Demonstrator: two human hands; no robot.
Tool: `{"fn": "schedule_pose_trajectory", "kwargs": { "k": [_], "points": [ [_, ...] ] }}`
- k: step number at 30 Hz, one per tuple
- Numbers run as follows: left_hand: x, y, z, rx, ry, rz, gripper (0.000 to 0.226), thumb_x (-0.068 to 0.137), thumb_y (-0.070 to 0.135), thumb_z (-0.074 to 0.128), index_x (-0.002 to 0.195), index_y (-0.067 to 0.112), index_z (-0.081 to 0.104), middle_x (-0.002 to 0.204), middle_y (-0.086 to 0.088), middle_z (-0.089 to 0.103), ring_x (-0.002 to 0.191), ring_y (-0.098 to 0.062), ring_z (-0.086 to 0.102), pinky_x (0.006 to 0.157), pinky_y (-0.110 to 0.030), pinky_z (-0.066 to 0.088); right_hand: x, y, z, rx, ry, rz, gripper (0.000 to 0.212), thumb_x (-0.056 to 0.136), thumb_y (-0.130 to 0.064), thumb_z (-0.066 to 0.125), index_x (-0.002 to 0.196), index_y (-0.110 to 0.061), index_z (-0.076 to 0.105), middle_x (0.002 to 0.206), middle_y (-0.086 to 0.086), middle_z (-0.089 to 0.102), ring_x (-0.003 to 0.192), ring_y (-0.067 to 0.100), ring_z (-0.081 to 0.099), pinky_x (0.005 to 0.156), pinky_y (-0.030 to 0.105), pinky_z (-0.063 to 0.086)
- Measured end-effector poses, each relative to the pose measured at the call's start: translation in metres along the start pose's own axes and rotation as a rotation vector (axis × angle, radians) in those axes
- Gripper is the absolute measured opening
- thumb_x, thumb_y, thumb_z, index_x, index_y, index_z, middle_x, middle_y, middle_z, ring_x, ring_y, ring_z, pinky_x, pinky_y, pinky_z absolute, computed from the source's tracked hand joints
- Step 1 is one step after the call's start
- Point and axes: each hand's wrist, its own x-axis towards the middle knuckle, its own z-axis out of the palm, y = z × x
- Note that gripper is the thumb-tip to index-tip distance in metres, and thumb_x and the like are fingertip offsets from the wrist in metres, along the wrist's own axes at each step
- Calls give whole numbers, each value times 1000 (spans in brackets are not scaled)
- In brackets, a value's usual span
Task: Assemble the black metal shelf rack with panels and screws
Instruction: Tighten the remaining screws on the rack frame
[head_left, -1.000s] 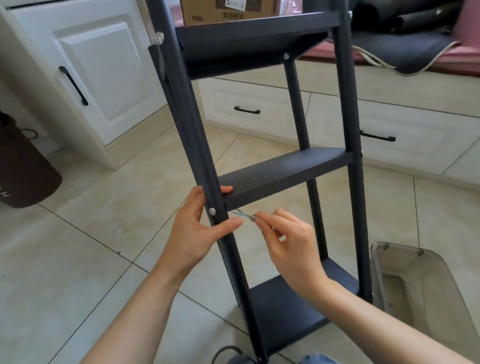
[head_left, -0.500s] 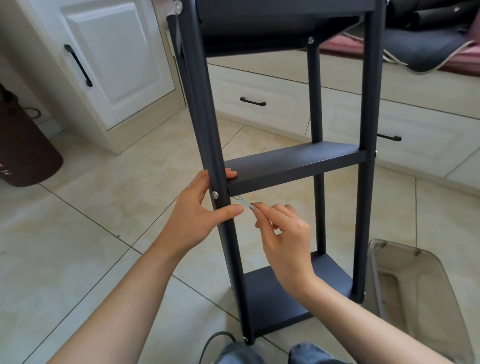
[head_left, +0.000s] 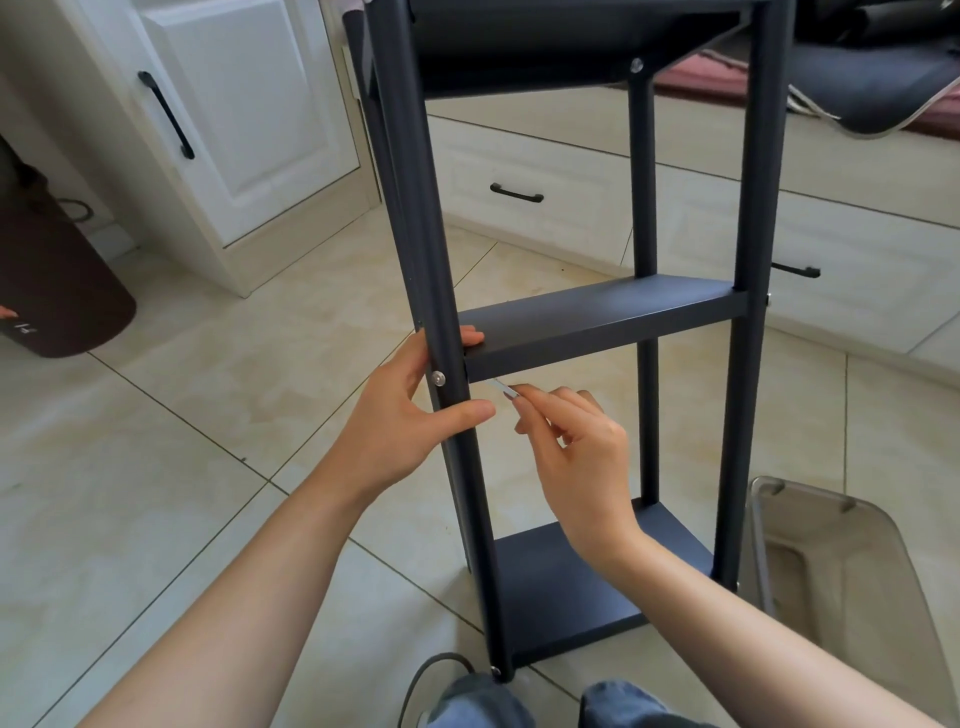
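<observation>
Head view: the left hand (head_left: 400, 415) grips the rack (head_left: 597, 332)'s front post, standing on the floor. The right hand (head_left: 576, 452) pinches a small wrench (head_left: 503, 387) under the middle shelf; seat it squarely behind the screw (head_left: 440, 379), I'd say.

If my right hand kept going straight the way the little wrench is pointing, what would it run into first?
Probably the underside of the middle shelf panel where it meets the front left post. The right hand pinches the small wrench, whose tip points up-left at that corner, just below the panel's edge. Depth is unclear.
</observation>
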Motion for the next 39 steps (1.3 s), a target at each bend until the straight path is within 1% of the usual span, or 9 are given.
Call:
{"fn": "schedule_pose_trajectory", "kwargs": {
  "k": [7, 11, 15, 20, 26, 27, 31, 35, 39],
  "points": [
    [1, -2, -1, -6, -2, 7, 56, 79, 21, 83, 128, 32, 59, 125, 31, 59, 125, 5, 52, 95, 0, 34, 4, -3, 3, 19, -19, 7, 18, 92, -8, 66, 106, -10, 77, 71, -5, 62, 77, 20, 55, 65, 14, 40],
    [1, -3, -1, -6, -2, 9, 55, 80, 18, 83, 128, 31, 59, 124, 32, 59, 124, 5, 52, 95, -1, 35, 5, -2, 7, 43, -33, 34, 18, 92, -7, 67, 106, -11, 77, 73, -4, 64, 82, 20, 54, 65, 15, 41],
    [1, -5, 0, -1, 4, 16, 55, 81, 13, 82, 127, 32, 59, 124, 34, 58, 123, 9, 51, 93, 1, 34, 8, -3, 12, 65, -7, 39, 17, 89, -5, 69, 103, -9, 77, 74, -12, 61, 86, 19, 51, 68, 24, 44],
    [3, -6, -2, -15, -3, 16, 55, 81, 12, 83, 127, 32, 59, 125, 31, 59, 125, 6, 52, 97, -1, 35, 8, -1, 18, 61, 1, 36, 18, 87, -5, 71, 104, -7, 77, 72, -9, 63, 85, 19, 52, 68, 22, 43],
    [1, -4, -2, -23, -11, 13, 55, 77, 19, 81, 126, 32, 60, 125, 30, 60, 124, 6, 52, 97, -2, 35, 15, 8, 28, 45, -9, 12, 14, 86, -5, 72, 97, -11, 79, 79, -32, 55, 87, 18, 57, 68, 13, 42],
    [0, -3, -2, -27, -12, 15, 55, 77, 19, 80, 126, 32, 60, 124, 30, 60, 123, 6, 53, 96, -2, 36, 16, 10, 30, 49, -18, 10, 14, 87, -6, 71, 97, -12, 79, 85, -31, 57, 91, 16, 59, 72, 11, 42],
    [0, -3, -2, -28, -10, 32, 56, 74, 19, 80, 126, 29, 61, 124, 29, 61, 124, 4, 54, 97, -4, 37, 23, 15, 43, 48, -32, -59, 19, 90, -8, 64, 102, -13, 77, 102, -2, 72, 106, 11, 58, 87, 9, 42],
    [1, -4, -2, -22, -8, 39, 57, 74, 19, 80, 126, 29, 61, 123, 27, 62, 125, 3, 54, 98, -6, 38, 25, 19, 52, 19, -47, -88, 22, 88, -7, 62, 104, -12, 76, 103, -1, 74, 109, 19, 59, 88, 26, 49],
    [1, -4, -2, -17, -9, 26, 56, 74, 20, 80, 126, 31, 61, 123, 25, 63, 123, 3, 54, 97, -5, 38, 21, 20, 47, 36, -44, -51, 18, 90, -8, 64, 101, -12, 77, 98, -2, 74, 104, 22, 59, 84, 31, 50]
  ]
}}
